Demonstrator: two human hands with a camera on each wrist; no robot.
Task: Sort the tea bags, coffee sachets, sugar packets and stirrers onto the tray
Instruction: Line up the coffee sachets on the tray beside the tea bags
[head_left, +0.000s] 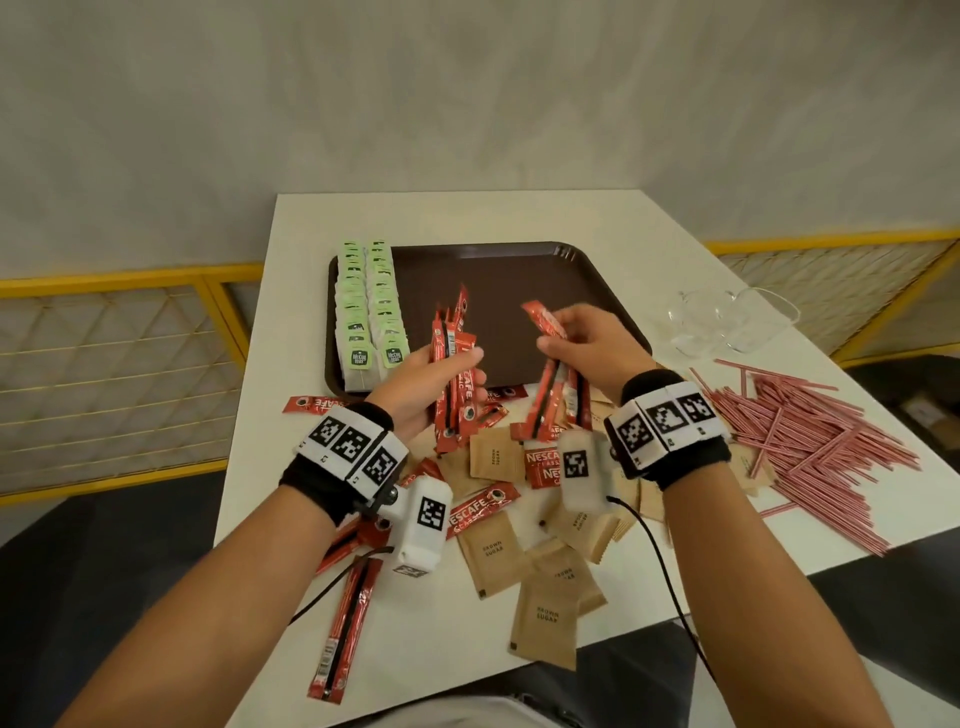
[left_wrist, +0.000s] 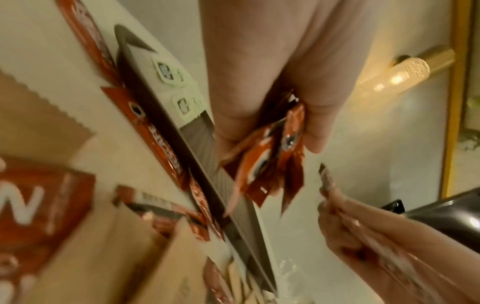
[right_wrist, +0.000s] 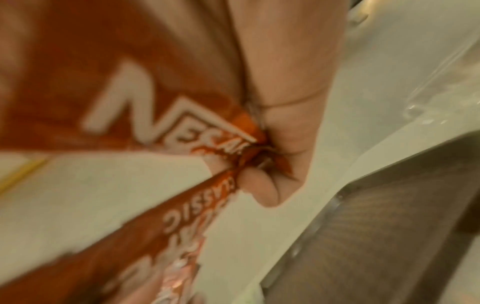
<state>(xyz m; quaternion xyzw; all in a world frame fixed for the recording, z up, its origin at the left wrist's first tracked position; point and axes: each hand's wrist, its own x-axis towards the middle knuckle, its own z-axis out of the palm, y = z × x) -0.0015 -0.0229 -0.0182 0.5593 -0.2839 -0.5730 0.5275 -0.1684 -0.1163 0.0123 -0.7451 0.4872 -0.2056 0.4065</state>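
A brown tray (head_left: 519, 291) lies at the far middle of the white table, with two rows of green-tagged tea bags (head_left: 369, 312) along its left side. My left hand (head_left: 441, 374) grips a bundle of red coffee sachets (head_left: 454, 379) over the tray's near edge; the bundle (left_wrist: 267, 164) shows in the left wrist view. My right hand (head_left: 582, 348) holds several more red sachets (head_left: 558, 395), one sticking up past the fingers; these sachets (right_wrist: 155, 115) fill the right wrist view. Brown sugar packets (head_left: 550, 597) and loose sachets (head_left: 348, 629) lie near me. Pink stirrers (head_left: 810, 441) are heaped at right.
A clear glass cup (head_left: 727, 322) lies on its side right of the tray. The white table (head_left: 467, 213) ends close to the stirrers on the right and near my arms in front. Yellow-framed railings (head_left: 130, 280) stand beyond the table on both sides.
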